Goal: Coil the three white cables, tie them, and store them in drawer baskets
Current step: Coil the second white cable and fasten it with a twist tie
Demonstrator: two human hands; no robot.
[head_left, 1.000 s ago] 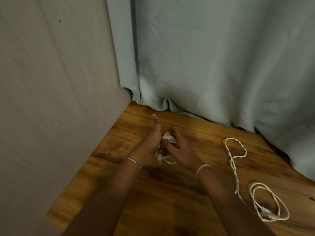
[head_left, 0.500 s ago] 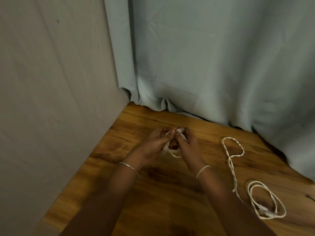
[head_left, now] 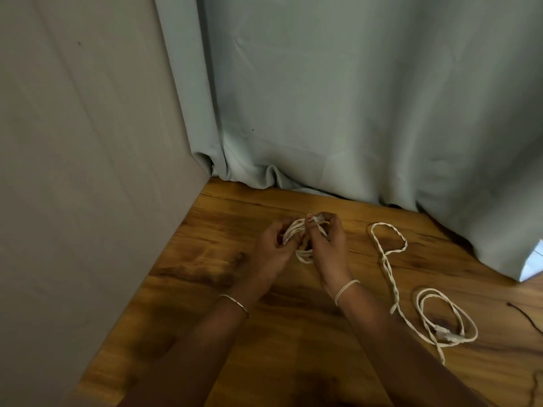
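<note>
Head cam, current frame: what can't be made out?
Head view only.
Core of white cable bundle: covered by left hand and right hand; knot state unclear.
Drawer baskets: none in frame.
Thin dark cord: cut by right edge.
Connector on loose white cable coil: too small to identify.

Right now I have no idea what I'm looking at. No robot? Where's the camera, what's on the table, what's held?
No robot here: a person works with bare hands. The picture comes from a wide-angle camera worn on the head, looking forward and down, so both forearms enter from the bottom. The left hand and right hand together grip a small coiled white cable over the wooden table. To the right lie two more white cables: a twisted cable with a loop at its far end, and a loose coil nearer the person. A grey-blue curtain hangs behind; a plain panel stands on the left.
</note>
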